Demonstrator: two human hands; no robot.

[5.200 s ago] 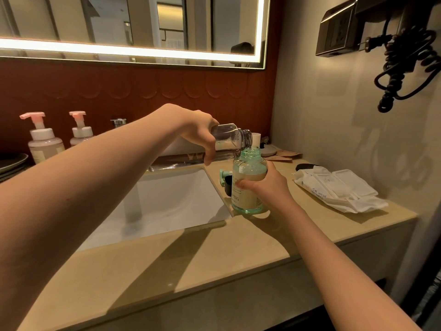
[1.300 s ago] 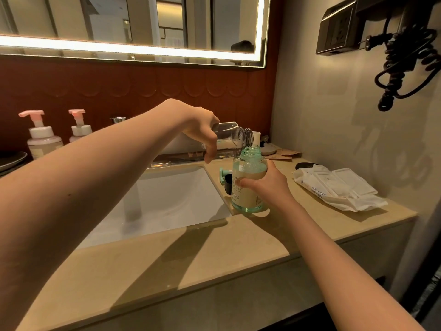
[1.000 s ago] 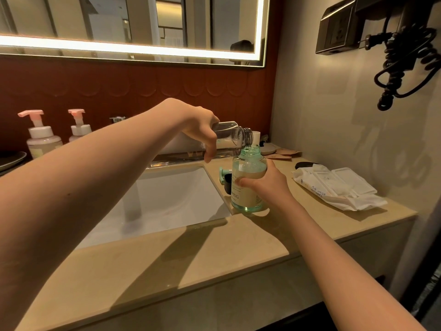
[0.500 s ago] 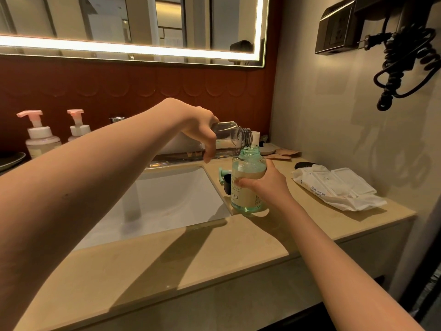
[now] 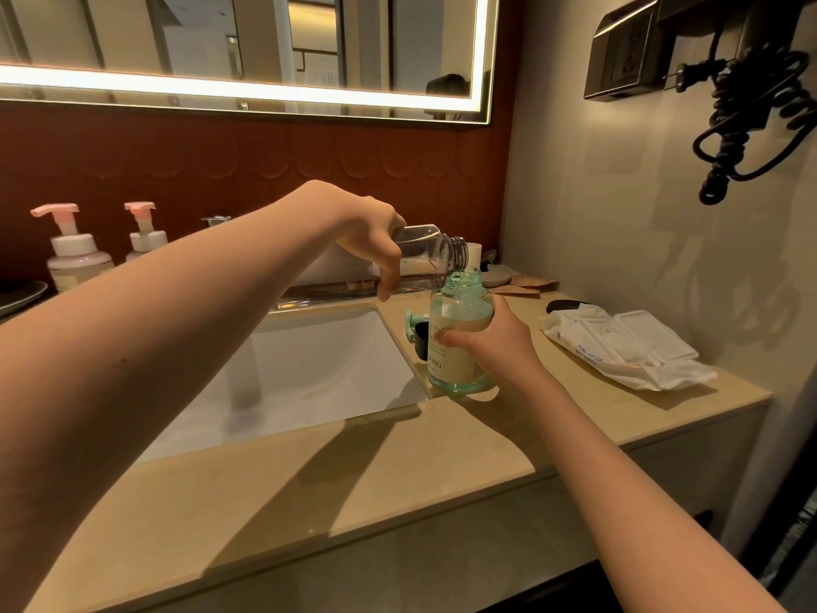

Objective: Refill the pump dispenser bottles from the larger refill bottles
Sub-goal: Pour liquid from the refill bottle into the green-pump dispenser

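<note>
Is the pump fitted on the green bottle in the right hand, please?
No, the green bottle has an open neck under the tilted clear bottle in the left hand.

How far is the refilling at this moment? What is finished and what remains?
Done: the green bottle is open, its pump top lying behind it. In hand: the left hand tips the clear refill bottle over the open neck, the right hand grips the green bottle, which looks nearly full. Left: refit the pump top. The two pink pump bottles have pumps on; their need is unclear.
</note>
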